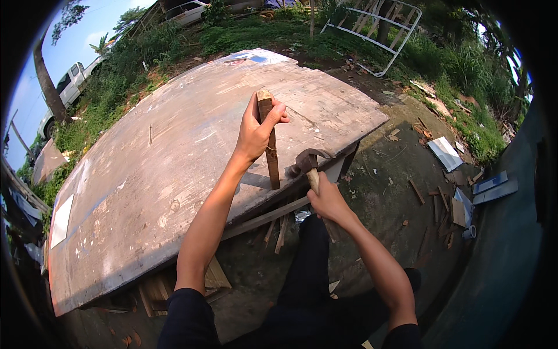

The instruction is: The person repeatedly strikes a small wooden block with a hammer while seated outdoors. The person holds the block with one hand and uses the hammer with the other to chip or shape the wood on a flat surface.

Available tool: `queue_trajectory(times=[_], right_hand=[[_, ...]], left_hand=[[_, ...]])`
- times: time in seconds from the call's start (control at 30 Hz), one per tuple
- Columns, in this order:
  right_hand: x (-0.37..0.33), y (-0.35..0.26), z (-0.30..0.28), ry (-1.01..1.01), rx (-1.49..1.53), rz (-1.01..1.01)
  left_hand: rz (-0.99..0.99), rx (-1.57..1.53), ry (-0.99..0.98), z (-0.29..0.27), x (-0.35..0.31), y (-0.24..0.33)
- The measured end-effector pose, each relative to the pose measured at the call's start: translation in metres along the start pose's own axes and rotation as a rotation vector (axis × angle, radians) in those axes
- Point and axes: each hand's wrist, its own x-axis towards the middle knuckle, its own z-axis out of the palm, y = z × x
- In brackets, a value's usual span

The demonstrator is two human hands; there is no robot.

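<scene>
My left hand (256, 131) is closed round the upper part of a narrow wooden stick (272, 160), which stands nearly upright with its lower end at the near edge of a large worn wooden table (157, 180). My right hand (329, 200) grips the handle of a claw hammer (308, 160) just below its head. The hammer head is beside the table's edge, to the right of the stick's lower end and apart from it. Part of the hammer's handle is hidden behind my right hand.
Wood offcuts (444, 209) and boards (494, 187) lie on the ground at the right, near a roll of tape (469, 232). A white metal frame (401, 35) leans in the greenery at the back. Under the table's near edge is a wooden crate-like piece (216, 276).
</scene>
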Motion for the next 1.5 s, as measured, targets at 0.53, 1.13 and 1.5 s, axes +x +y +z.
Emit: queue_trajectory(times=[0.53, 1.13, 1.5], right_hand=[[-0.016, -0.035, -0.007, -0.011, -0.085, -0.205], [-0.010, -0.037, -0.015, -0.212, -0.084, -0.081], [-0.006, -0.031, -0.012, -0.089, -0.074, -0.142]], left_hand=[[0.141, 0.355, 0.133, 0.026, -0.017, -0.009], [0.139, 0.542, 0.136, 0.049, -0.018, -0.007], [0.265, 0.801, 0.011, 0.052, -0.010, -0.013]])
